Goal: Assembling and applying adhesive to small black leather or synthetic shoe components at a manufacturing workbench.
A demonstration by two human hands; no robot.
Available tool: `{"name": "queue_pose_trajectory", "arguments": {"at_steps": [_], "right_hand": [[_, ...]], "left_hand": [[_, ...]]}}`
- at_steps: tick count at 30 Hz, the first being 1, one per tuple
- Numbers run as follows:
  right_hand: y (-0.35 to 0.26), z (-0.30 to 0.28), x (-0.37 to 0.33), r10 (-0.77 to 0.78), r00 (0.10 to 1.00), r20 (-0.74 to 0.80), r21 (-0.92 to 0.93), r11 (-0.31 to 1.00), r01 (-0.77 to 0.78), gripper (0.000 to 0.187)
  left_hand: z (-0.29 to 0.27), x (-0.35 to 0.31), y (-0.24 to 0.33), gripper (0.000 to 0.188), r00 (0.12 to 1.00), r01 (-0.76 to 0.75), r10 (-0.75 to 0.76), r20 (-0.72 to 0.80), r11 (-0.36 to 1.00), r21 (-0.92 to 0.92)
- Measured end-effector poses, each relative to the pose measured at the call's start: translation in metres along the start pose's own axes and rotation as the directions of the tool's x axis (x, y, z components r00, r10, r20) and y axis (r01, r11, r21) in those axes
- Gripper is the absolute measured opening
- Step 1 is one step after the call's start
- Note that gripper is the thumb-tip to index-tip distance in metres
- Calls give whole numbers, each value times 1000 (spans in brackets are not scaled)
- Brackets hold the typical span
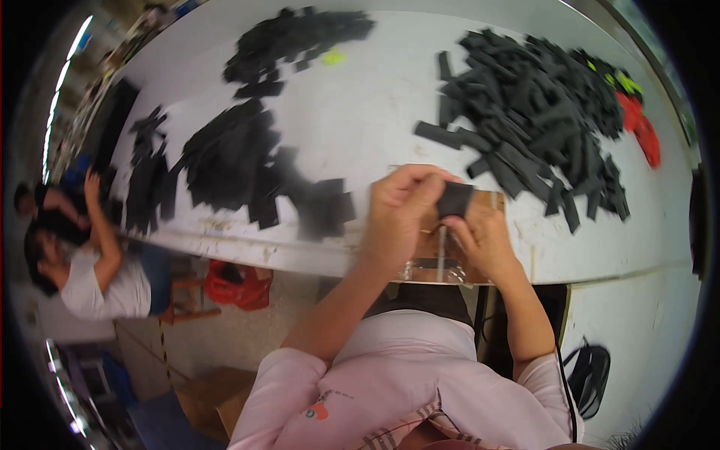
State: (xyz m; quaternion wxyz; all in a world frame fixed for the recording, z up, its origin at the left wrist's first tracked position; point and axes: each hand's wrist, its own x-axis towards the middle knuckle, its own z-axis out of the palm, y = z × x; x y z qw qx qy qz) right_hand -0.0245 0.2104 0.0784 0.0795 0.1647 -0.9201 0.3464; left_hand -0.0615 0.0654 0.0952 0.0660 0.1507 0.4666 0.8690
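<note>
Between both hands is a small black fabric piece, held up over the table's near edge. My left hand pinches its left side between thumb and fingers. From the right, my right hand grips its lower edge, thumb in front. Below the hands lies a brown board with a pale strip across it. Left of my left hand, a loose heap of flat black pieces spreads toward me. A larger pile of thick black fabric strips lies beyond my right hand.
More black pieces lie at the far left, near a yellow-green scrap. Red fabric sits at the far right. A co-worker sits at left by a red bag. A black backpack is at lower right.
</note>
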Motion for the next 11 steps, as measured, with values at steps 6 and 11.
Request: {"name": "queue_pose_trajectory", "arguments": {"at_steps": [6,11], "right_hand": [[-11,-21,14,2,999,49,-34,999,0,24],[15,-72,58,-102,994,-38,979,197,57,30]], "left_hand": [[-23,-7,-1,11,999,46,-42,-25,978,206],[-127,-6,-2,12,787,-6,474,-396,647,762]]}}
